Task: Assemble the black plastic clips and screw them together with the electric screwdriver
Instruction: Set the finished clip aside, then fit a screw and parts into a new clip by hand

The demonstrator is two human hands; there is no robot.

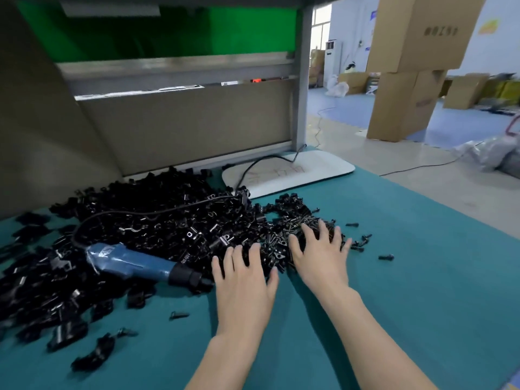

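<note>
Left hand [244, 280] and right hand [320, 256] both flat, fingers spread, on near edge of black clip pile [146, 209], right over the screws [298, 223]; blue electric screwdriver [140, 263] lying just left on teal mat [394, 277].

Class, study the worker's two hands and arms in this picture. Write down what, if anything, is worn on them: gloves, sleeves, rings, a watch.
Nothing is worn. The left hand and the right hand are bare, with no gloves, and no rings show on the fingers. Both forearms are uncovered down to the picture's lower edge, with no sleeve, watch or wristband in view.
</note>
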